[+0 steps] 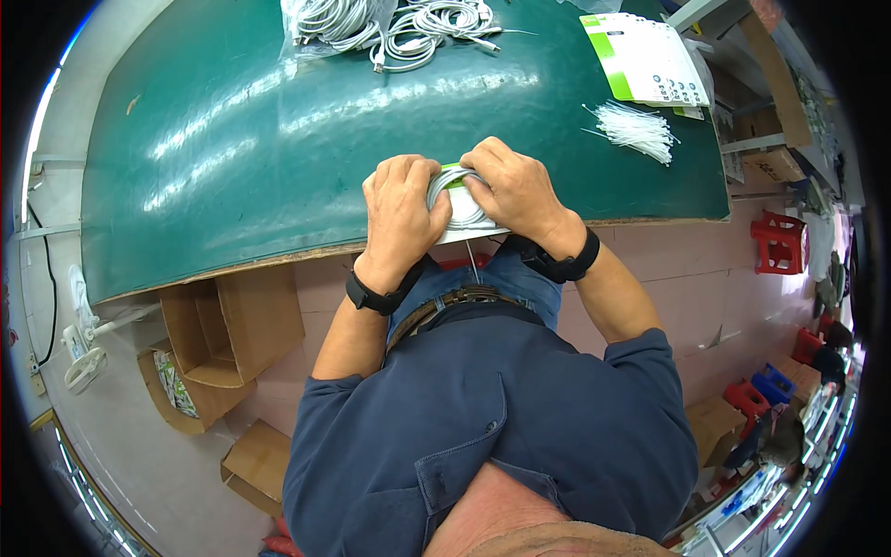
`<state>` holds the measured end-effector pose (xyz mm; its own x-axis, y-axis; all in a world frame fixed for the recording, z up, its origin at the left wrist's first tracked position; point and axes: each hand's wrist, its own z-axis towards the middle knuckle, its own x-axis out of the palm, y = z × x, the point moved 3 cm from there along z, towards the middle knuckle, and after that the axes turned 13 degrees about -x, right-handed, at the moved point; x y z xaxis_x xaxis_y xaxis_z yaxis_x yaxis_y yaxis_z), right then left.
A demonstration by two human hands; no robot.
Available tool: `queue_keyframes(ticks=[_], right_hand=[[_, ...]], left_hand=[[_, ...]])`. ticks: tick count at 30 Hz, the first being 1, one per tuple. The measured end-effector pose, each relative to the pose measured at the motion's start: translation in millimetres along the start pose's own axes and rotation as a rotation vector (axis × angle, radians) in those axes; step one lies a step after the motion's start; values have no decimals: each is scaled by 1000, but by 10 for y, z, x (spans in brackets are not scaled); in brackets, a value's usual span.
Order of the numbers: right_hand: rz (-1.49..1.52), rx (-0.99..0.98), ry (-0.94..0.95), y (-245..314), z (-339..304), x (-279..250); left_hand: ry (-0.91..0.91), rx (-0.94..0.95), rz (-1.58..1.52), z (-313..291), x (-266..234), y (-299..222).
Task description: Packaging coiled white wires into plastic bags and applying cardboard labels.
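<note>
At the front edge of the green table, a coiled grey cable (471, 221) lies against a white and green card (460, 200). My left hand (399, 209) closes on the left side of the coil, its thumb reaching over the card. From the other side, my right hand (520, 193) grips the coil at its upper right, fingers bent. A thin pale strip (472, 255), probably a cable tie, hangs below the card's lower edge. The fingertips behind the card are hidden.
More grey cables (432, 32) lie at the table's (232, 176) far side, some in a clear bag (325, 23). White cable ties (636, 130) and stacked cards (650, 60) sit at the right. Cardboard boxes (232, 325) stand lower left; a red stool (778, 243) stands right.
</note>
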<state>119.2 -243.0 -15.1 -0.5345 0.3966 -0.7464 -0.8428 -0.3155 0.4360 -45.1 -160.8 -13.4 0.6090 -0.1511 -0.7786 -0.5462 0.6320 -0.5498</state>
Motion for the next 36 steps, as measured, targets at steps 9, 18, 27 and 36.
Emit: queue_keyframes(ticks=[9, 18, 27, 36], right_hand=[[20, 142, -204, 84, -474, -320], [-31, 321, -128, 123, -429, -431], [347, 558, -106, 168, -571, -503], [435, 627, -215, 297, -974, -431]], left_hand=[[1, 4, -55, -45, 31, 19], [-14, 40, -100, -46, 32, 29], [-11, 46, -117, -100, 46, 77], [8, 81, -143, -74, 39, 64]])
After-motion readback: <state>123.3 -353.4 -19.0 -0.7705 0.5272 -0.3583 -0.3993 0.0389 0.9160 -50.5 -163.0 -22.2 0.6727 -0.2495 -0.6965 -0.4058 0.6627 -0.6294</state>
